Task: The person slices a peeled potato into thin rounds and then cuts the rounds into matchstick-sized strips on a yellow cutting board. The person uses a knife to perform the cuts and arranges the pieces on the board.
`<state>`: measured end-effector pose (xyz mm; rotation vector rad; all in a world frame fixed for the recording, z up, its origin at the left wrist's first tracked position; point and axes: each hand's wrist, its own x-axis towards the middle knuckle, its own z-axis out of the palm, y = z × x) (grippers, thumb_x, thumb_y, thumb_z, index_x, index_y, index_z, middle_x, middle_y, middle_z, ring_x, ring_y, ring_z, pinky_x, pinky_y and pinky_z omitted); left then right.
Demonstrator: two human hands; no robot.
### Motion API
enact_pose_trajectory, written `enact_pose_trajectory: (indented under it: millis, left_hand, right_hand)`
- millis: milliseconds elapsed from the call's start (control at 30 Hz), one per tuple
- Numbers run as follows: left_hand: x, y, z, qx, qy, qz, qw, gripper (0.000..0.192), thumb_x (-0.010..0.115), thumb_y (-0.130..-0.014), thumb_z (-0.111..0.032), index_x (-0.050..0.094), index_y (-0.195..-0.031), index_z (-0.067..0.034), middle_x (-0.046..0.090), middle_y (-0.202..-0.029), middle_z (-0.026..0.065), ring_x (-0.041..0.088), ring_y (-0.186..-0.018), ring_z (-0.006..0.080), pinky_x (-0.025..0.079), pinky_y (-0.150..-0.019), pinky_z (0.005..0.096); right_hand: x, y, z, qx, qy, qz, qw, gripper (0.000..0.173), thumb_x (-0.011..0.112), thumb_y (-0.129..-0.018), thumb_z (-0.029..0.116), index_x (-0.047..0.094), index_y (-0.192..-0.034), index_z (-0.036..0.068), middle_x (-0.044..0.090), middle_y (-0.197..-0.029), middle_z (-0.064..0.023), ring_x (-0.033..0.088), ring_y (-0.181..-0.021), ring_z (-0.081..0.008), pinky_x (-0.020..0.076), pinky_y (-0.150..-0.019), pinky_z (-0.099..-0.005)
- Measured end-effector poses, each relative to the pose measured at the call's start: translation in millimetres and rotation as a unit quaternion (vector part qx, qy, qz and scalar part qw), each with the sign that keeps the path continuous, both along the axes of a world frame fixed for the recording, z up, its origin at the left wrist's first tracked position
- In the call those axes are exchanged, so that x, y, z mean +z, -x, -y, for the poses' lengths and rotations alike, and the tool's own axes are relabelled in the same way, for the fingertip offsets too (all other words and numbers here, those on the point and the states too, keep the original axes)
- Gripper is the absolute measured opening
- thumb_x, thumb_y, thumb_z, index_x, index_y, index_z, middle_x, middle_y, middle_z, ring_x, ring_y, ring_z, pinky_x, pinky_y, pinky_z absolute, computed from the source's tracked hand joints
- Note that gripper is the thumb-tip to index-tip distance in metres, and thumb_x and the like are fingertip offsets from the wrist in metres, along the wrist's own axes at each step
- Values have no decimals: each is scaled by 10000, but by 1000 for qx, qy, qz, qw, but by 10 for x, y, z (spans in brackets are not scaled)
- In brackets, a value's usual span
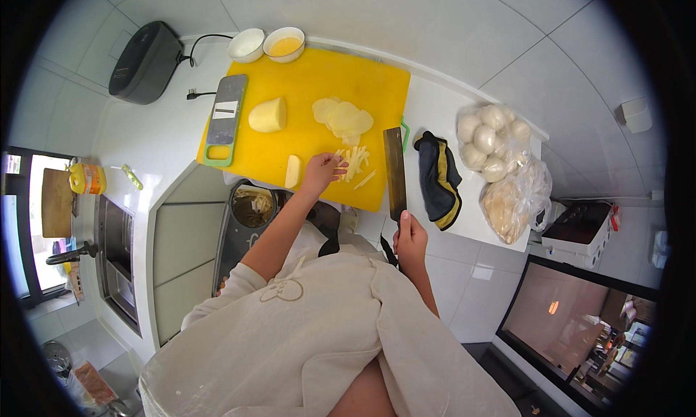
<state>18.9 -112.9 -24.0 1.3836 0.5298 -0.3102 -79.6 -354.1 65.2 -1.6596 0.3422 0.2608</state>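
Note:
My right hand point(410, 240) grips the handle of a cleaver point(395, 172), its broad blade held upright by the right edge of a yellow cutting board point(293, 72). My left hand point(324, 172) has its fingers apart at the left side of a small pile of potato strips point(354, 161); whether the fingertips touch them is unclear. Above the strips lie overlapping thin potato slices point(345, 118). A cut piece of peeled potato point(293, 171) is left of that hand, and a larger peeled potato half point(267, 115) sits farther up. A grey and green slicer point(225, 118) lies at the board's left.
Two white bowls point(246, 46) stand at the board's top left corner. A dark grey cloth with yellow trim point(438, 178) lies right of the board, beside bagged white round items point(492, 140). Below the board's left part is a bin with peelings point(253, 206). A black appliance point(145, 64) stands upper left.

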Motion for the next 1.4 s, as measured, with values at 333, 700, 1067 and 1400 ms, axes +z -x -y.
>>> enact_pose_trajectory:
  millis: [333,700,1067,1400]
  left_hand:
    - [-1,70,-23,-22,-100,27,994,263,578,-1014,-265,679,-1111,-42,672,-951,5,611,-868,89,490,-768,260]
    - [-271,38,1,32,-132,127,983,122,669,-880,-40,597,-962,16,634,-823,61,619,-762,129,522,-699,280]
    - [-293,74,-94,8,-265,88,960,396,776,-833,-97,576,-1156,17,670,-924,99,659,-757,155,532,-669,281]
    - [-630,131,-239,29,-243,2,970,477,715,-876,-133,540,-1289,30,635,-1086,96,643,-873,177,548,-690,303]
  right_hand:
    - [-32,12,77,9,-11,0,1000,457,462,-1062,401,465,-714,105,358,-492,39,350,-393,-55,283,-378,-248]
    - [-85,43,147,6,-6,6,1000,464,453,-1062,415,454,-713,110,340,-496,45,353,-391,-56,284,-368,-249]
    - [-60,47,156,-11,-15,-39,999,429,517,-1049,358,583,-806,10,373,-564,37,347,-498,-50,293,-464,-266]
    - [-202,-5,167,-1,14,-57,998,474,507,-1050,379,538,-755,9,366,-580,19,333,-549,-73,309,-499,-280]
